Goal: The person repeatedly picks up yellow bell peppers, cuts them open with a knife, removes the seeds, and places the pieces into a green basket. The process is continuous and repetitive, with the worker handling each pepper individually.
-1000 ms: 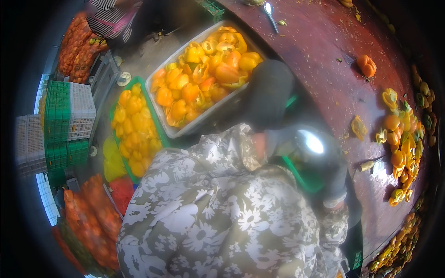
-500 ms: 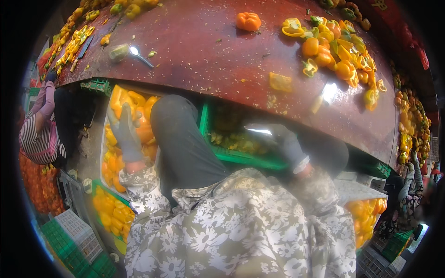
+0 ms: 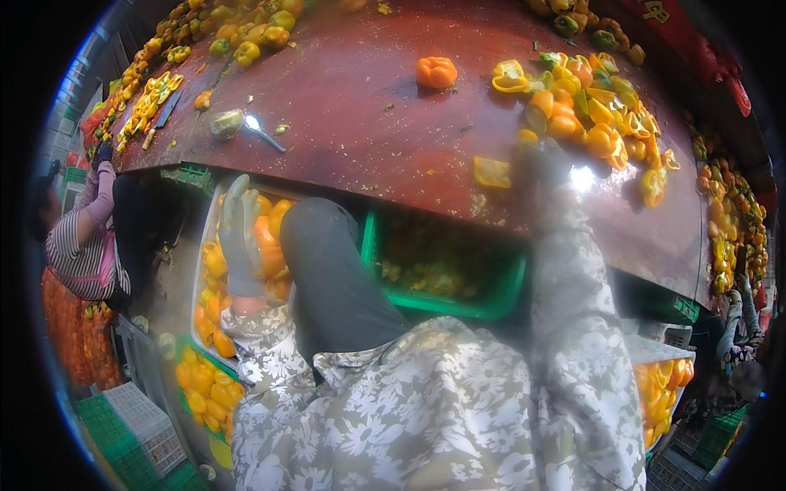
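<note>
My left hand (image 3: 240, 237), in a grey glove, lies over a white-rimmed crate (image 3: 196, 282) of yellow and orange bell peppers (image 3: 268, 245). Its fingers are stretched out flat, with nothing seen in them. My right arm reaches across the red table (image 3: 352, 106). At its end, my right hand (image 3: 550, 176) is smeared by motion, at the near edge of a heap of cut bell peppers (image 3: 606, 110). Whether its fingers hold anything cannot be made out. A flat yellow pepper piece (image 3: 491, 172) lies just left of that hand.
Under the table edge stands a green crate (image 3: 450, 307) with pepper scraps. A whole orange pepper (image 3: 436, 73), a peeler-like tool (image 3: 266, 135) and a pale green lump (image 3: 227, 124) lie on the table. At the far left sits another person (image 3: 82, 237), near a knife (image 3: 169, 108).
My right hand has gone from above the green crate, where a shiny blade showed at it, up to the pepper heap. My left hand stays over the pepper crate; the view has shifted slightly.
</note>
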A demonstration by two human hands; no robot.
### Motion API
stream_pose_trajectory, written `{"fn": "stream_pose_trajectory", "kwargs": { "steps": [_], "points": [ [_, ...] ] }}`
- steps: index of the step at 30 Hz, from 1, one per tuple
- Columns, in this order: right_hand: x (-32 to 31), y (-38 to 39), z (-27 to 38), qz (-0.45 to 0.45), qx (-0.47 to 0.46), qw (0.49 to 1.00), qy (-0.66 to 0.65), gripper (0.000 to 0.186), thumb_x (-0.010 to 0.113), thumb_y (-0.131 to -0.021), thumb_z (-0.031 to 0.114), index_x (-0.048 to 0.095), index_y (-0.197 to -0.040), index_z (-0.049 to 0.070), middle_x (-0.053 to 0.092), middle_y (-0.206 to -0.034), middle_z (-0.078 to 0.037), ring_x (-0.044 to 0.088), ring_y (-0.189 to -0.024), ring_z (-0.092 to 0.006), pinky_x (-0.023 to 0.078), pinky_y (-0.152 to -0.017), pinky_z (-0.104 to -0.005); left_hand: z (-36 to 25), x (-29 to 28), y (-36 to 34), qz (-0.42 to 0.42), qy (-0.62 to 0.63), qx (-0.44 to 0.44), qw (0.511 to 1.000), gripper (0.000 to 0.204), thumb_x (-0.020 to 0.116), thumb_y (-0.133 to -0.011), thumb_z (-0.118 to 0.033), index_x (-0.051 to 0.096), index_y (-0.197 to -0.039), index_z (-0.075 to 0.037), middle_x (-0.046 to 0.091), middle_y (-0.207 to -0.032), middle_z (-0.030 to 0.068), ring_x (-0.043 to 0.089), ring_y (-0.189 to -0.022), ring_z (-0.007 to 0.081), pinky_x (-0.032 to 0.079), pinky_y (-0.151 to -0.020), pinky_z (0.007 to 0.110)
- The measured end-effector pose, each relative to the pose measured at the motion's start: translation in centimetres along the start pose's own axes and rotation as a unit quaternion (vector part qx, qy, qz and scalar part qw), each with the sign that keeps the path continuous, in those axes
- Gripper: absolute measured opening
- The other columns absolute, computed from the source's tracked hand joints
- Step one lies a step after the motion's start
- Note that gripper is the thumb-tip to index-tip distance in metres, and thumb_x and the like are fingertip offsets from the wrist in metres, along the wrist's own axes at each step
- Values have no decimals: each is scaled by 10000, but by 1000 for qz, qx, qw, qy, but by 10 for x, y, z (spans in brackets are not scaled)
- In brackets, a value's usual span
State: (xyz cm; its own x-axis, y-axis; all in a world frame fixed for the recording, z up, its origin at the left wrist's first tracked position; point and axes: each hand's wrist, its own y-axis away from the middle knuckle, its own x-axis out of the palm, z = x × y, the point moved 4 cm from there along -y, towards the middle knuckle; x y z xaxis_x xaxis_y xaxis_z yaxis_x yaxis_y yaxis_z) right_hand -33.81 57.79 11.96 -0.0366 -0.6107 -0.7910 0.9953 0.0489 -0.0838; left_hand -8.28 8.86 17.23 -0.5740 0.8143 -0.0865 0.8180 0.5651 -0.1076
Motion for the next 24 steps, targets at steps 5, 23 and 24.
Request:
{"fn": "stream_pose_trajectory", "kwargs": {
  "steps": [5, 23, 24],
  "points": [
    [13, 41, 38, 122, -45, 962, -240, 419, 732, -896, 206, 657, -1291, 86, 713, -898, -9, 649, -747, -107, 509, -680, -268, -23, 119, 37, 175, 101, -85, 976, 395, 434, -1093, -269, 502, -1406, -36, 580, -1357, 116, 601, -1175, 195, 496, -993, 324],
    [70, 215, 80, -19, -224, 973, 46, 417, 499, -980, 77, 479, -1392, 13, 599, -1273, -219, 647, -1071, -312, 519, -916, -376, 38, 246, 90, 228, 561, -193, 772, 511, 586, -940, -187, 469, -1420, -54, 553, -1370, 171, 553, -1254, 327, 448, -1100, 514],
    [72, 214, 84, -32, -232, 968, 87, 427, 499, -978, 69, 471, -1400, 8, 591, -1286, -222, 645, -1076, -310, 516, -925, -376, 35, 245, 90, 224, 547, -181, 786, 518, 593, -939, -176, 456, -1424, -59, 543, -1374, 165, 555, -1248, 318, 449, -1100, 508]
  ]
}}
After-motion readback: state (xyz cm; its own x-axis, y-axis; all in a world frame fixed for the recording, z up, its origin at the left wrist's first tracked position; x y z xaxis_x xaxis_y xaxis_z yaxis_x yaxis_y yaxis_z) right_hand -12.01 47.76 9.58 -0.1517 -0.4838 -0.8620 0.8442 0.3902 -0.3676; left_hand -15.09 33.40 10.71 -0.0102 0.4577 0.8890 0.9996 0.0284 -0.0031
